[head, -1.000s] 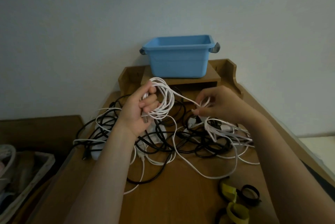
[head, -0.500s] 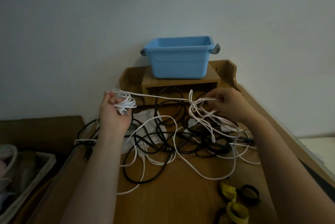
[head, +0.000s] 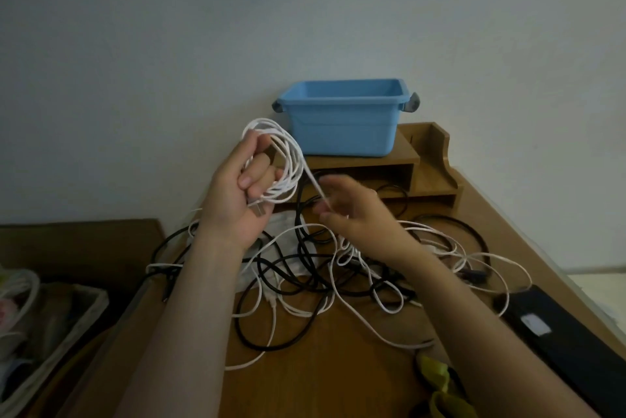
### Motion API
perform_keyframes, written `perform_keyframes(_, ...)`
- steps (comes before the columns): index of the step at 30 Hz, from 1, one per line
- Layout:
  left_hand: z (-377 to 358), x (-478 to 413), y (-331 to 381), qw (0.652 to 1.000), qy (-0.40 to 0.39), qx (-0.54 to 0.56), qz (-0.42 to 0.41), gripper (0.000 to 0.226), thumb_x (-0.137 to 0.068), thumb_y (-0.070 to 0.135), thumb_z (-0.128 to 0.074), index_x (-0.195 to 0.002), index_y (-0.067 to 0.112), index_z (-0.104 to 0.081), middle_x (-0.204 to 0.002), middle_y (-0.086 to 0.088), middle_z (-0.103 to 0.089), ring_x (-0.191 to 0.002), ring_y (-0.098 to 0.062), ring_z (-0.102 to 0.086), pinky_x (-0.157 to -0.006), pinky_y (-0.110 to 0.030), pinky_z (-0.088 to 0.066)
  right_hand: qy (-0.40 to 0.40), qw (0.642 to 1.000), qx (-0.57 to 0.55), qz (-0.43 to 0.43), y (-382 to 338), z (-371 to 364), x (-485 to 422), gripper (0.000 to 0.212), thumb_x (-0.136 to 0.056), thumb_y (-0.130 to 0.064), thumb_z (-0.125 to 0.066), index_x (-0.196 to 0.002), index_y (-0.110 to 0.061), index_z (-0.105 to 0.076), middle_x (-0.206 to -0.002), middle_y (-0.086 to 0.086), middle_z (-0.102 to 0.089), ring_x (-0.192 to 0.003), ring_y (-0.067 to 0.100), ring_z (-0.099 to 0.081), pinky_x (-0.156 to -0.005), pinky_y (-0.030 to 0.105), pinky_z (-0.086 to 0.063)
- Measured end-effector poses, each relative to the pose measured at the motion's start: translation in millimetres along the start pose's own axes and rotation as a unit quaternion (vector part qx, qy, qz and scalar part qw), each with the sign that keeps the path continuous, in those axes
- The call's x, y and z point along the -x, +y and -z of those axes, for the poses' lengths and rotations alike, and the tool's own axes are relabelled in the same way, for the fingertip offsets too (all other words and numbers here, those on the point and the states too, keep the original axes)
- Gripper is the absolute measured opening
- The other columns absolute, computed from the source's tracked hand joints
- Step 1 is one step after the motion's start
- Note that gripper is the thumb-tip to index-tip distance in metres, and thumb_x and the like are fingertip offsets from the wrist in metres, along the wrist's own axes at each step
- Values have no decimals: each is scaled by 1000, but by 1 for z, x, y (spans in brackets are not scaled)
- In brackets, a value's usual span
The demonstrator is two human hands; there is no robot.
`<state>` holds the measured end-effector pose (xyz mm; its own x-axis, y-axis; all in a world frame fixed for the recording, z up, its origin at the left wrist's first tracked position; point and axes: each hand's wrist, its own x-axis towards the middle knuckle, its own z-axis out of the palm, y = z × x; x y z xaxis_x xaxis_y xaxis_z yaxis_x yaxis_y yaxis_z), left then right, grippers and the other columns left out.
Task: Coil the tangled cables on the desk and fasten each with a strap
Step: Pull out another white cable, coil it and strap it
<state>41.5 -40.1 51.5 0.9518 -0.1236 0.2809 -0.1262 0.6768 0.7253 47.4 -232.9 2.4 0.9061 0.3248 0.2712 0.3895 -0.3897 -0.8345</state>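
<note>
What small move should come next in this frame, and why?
Probably the right hand laying its pinched strand around the white coil gripped by the left hand: that cable's slack trails loose into the tangle, and the yellow straps lie untouched.

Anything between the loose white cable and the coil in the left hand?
Yes. From the coil in the left hand it runs clear to the pinch of the right hand; below that the white cable loops among black cables on the desk. Knotted or not, cannot tell.
</note>
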Motion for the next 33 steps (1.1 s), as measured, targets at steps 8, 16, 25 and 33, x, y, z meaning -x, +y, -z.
perform_keyframes(8, 33, -10, 11, 961, 228, 139, -71, 27, -106, 29, -49, -111, 10, -68, -48, 10, -46, -44, -1, -49, -66, -18, -55, -6, 974, 210, -82, 46, 17, -5, 13, -99, -23, -64, -89, -33, -63, -83, -10, -66, -77, 5, -63, -69, 24, -52)
perform_keyframes(16, 44, -17, 0, 963, 246, -15, -107, 32, -98, 20, -65, -129, 13, -64, -107, 0, -78, -101, -13, -74, -96, -33, -54, -51, 953, 291, -65, 40, 46, 1, 11, -100, -25, -61, -94, -27, -70, -85, -8, -68, -76, 5, -65, -66, 17, -50)
perform_keyframes(25, 28, -12, -26, 884, 42, -456, -91, 40, -105, 12, -50, -144, 17, -49, -103, 4, -76, -99, -8, -71, -84, -16, -52, -117, 967, 223, 38, -14, 55, 15, 17, -101, -30, -58, -98, -37, -72, -84, -16, -69, -82, 0, -64, -72, 19, -51)
perform_keyframes(33, 12, -3, -36, 895, -154, -415, 52, 27, -101, -4, -43, -119, 3, -61, -86, -12, -72, -85, -22, -72, -80, -29, -56, -27, 985, 153, 72, -25, 57, 15, 22, -102, -31, -54, -97, -25, -74, -75, -3, -69, -66, 13, -61, -59, 29, -51)
